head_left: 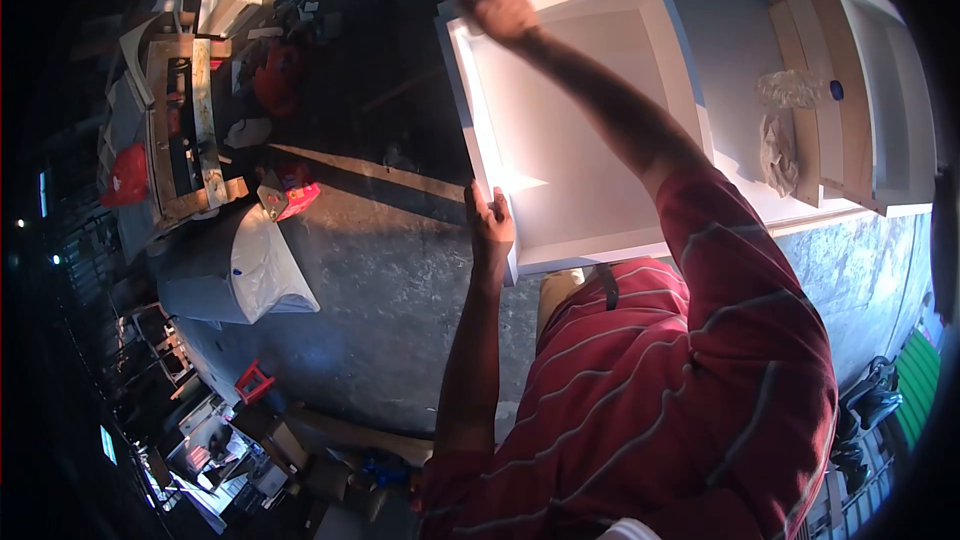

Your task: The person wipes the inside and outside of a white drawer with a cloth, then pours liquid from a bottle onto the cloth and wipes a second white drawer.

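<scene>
A white shallow box like a drawer (590, 130) lies in front of my body with its hollow side up, sunlight along its left wall. My left hand (490, 222) holds the left wall close to the near corner, fingers over the rim. Across the box my right arm reaches to the far left corner. There my right hand (500, 8) is closed over a small dark block (464, 0), pressed at the corner's rim; the palm hides most of the block.
The box rests on a white board (735, 90). To the right stands another white and wood box (850, 90), with clear plastic bags (782, 145) beside it. Leftward on the floor are a wrapped white piece (262, 265), a red carton (290, 195) and a wooden frame (205, 120).
</scene>
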`<state>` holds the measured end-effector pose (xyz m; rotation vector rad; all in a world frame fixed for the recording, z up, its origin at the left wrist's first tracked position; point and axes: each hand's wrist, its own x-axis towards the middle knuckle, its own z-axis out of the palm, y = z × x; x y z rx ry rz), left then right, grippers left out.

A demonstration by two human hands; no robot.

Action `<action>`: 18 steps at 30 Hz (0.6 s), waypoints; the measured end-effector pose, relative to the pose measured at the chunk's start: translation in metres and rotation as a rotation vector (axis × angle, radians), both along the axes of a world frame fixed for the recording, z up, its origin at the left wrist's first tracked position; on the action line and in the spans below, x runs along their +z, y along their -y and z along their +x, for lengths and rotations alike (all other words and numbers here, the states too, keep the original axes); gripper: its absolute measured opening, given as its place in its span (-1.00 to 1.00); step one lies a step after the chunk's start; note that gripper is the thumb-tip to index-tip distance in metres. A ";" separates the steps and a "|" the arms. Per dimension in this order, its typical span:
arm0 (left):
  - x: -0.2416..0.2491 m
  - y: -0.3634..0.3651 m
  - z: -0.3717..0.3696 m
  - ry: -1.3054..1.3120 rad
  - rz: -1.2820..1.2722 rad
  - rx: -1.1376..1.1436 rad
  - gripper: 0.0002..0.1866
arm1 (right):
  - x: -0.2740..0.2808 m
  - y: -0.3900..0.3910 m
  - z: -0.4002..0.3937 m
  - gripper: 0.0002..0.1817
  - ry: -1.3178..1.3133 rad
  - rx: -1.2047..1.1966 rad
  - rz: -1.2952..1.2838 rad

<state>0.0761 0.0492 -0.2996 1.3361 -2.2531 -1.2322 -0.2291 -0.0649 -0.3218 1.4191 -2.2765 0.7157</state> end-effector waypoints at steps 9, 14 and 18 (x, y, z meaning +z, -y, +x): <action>-0.022 0.004 0.006 -0.005 0.012 -0.009 -0.47 | 0.037 -0.024 0.000 -0.74 0.033 0.371 0.045; -0.030 0.002 0.010 0.015 -0.037 0.004 -0.46 | 0.014 0.006 0.010 -0.70 -0.288 0.346 0.261; -0.025 0.003 0.006 0.014 -0.014 0.008 -0.47 | 0.005 0.015 0.002 -0.72 -0.304 0.423 0.165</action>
